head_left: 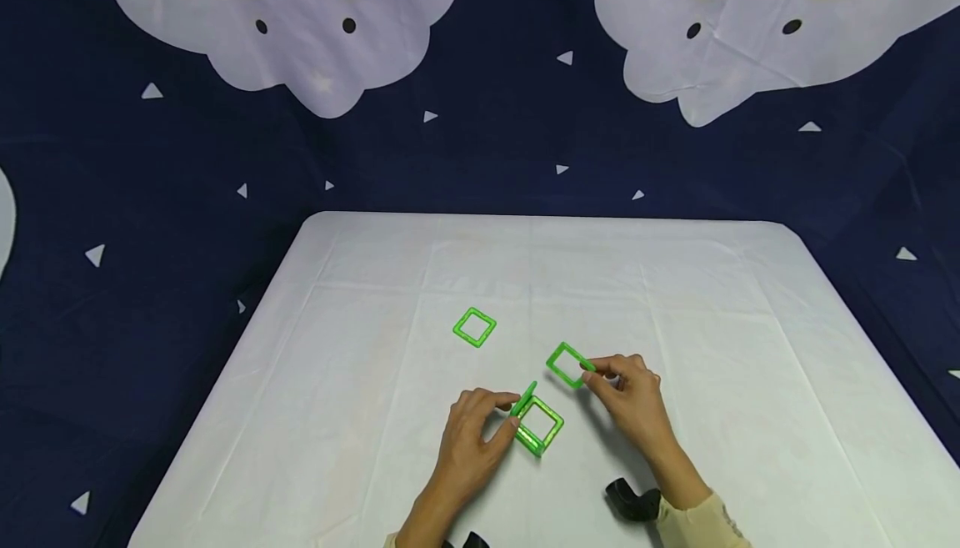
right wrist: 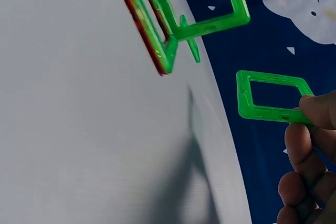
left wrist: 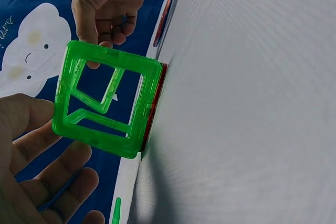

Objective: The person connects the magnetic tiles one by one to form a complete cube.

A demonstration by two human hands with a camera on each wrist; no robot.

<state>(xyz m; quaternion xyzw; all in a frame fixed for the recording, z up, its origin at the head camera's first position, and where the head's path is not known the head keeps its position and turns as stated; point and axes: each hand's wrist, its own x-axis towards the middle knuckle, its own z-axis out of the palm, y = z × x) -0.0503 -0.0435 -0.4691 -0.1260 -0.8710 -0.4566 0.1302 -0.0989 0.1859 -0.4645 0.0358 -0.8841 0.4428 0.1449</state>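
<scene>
In the head view, my left hand [head_left: 472,439] pinches a green square magnetic tile [head_left: 525,398] between thumb and fingers. That tile stands up at the edge of a flat green tile [head_left: 548,409] on the table. In the left wrist view the upright tile faces me, with a red edge [left wrist: 154,108] along its foot. My right hand [head_left: 630,394] holds another green square tile [head_left: 562,375] by one corner, raised off the table and apart from the joined tiles. The right wrist view shows thumb and fingers on this tile [right wrist: 268,114].
A loose green square tile [head_left: 484,316] lies farther back on the white table [head_left: 375,264]. A dark blue cloth with clouds [head_left: 495,164] hangs behind. By the right wrist is a black curved object [head_left: 630,501]; part of another black object [head_left: 475,540] shows at the bottom edge.
</scene>
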